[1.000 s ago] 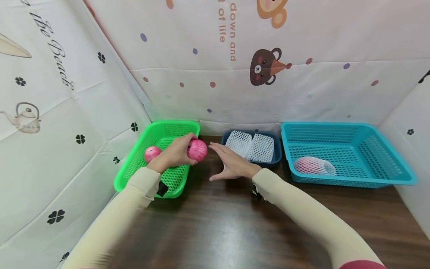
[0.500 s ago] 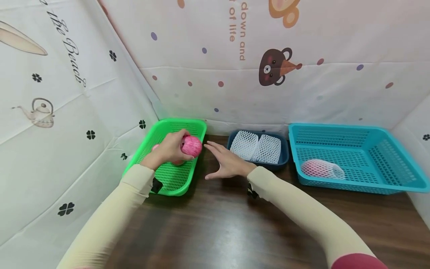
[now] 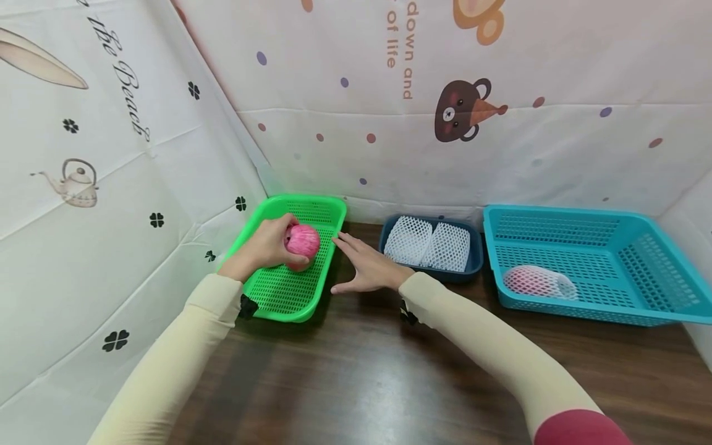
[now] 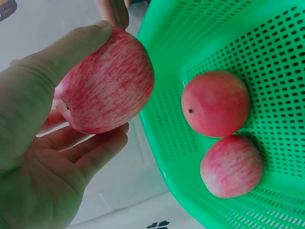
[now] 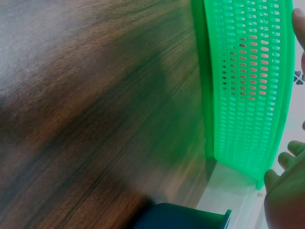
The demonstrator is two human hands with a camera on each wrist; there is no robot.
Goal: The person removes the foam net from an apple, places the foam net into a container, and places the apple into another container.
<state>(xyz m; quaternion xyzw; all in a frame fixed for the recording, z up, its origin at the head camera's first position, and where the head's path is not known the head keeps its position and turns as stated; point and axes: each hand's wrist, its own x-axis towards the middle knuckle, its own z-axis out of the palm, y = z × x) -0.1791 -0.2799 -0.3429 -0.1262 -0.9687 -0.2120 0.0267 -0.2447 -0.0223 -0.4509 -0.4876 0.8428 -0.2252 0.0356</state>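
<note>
My left hand (image 3: 267, 244) grips a pink-red striped apple (image 3: 303, 240) over the green basket (image 3: 278, 309). In the left wrist view the thumb lies along the top of this apple (image 4: 109, 86) and the fingers curl beneath it. Two more apples rest side by side in the basket: a redder one (image 4: 217, 104) and a paler one (image 4: 232, 167). My right hand (image 3: 371, 267) holds nothing; its fingers and thumb are spread apart beside the basket's right rim. Only part of that hand (image 5: 288, 191) shows in the right wrist view.
A small navy tray (image 3: 475, 259) holding white foam net sleeves (image 3: 408, 241) stands right of the green basket. Farther right, a turquoise basket (image 3: 589, 312) contains an apple in a foam net (image 3: 531, 281). Brown wooden table (image 3: 367, 371) stretches in front; printed cloth hangs behind and at the sides.
The left hand has carried the apple leftward, from the green basket's right rim to over its inside. The right hand has followed left, up to that rim. The head view has turned slightly left.
</note>
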